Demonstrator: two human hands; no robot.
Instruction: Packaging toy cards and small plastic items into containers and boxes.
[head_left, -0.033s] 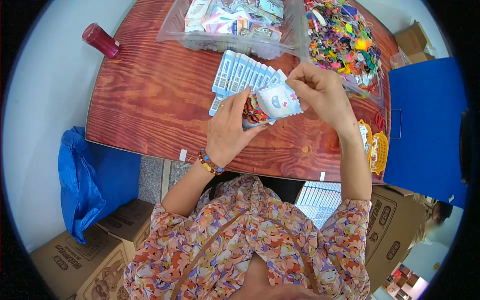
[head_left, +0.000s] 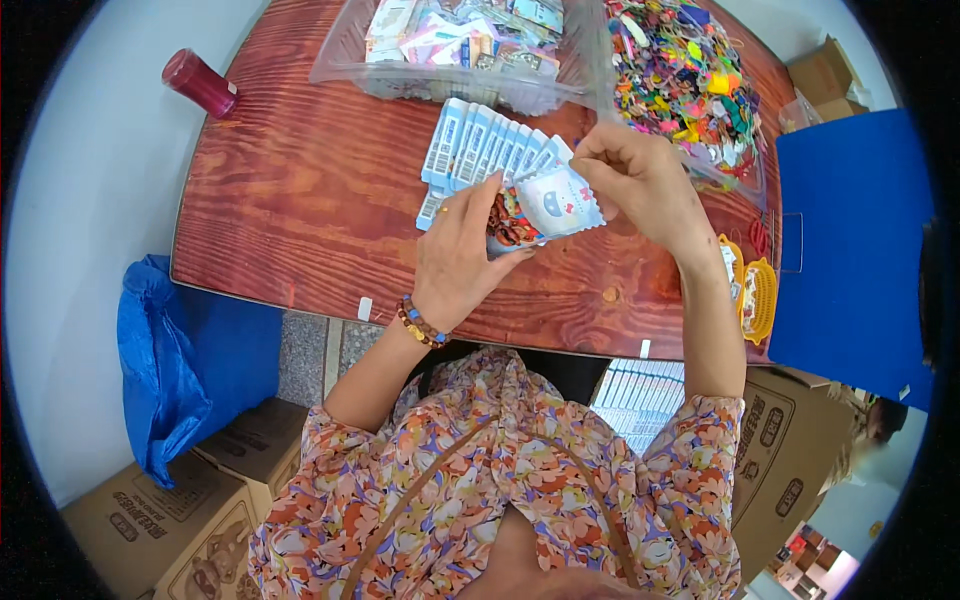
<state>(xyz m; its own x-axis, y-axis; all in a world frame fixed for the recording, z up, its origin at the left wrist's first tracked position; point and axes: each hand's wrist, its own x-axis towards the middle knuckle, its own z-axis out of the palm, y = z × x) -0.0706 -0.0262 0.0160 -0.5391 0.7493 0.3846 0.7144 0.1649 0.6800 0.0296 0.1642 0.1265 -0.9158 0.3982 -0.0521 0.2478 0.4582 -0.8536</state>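
You're holding a small light-blue pouch (head_left: 560,205) w/ a white cartoon print at frame centre, above the red-brown wooden table (head_left: 300,200). Your left hand (head_left: 462,260) is pinching its lower-left corner, where dark red-brown small items (head_left: 508,222) are showing at the pouch edge; your right hand (head_left: 640,180) is gripping its top edge w/ thumb and fingers. Just behind the pouch, upper centre, a fanned row of light-blue packets (head_left: 480,150) w/ white labels is lying flat on the table.

Vs. the earlier frame: nothing is differing, same instant, hands and pouch in the same spots.

Containers: a clear plastic tray (head_left: 345,55) at top centre is holding mixed pastel packets; a clear bag (head_left: 690,80) at upper right is holding multicoloured small trinkets. A yellow basket (head_left: 762,300) is sitting at the table's right edge. A dark red cylinder (head_left: 200,82) is lying upper left. A blue bag (head_left: 160,360) and cardboard boxes (head_left: 180,510) are sitting lower left.
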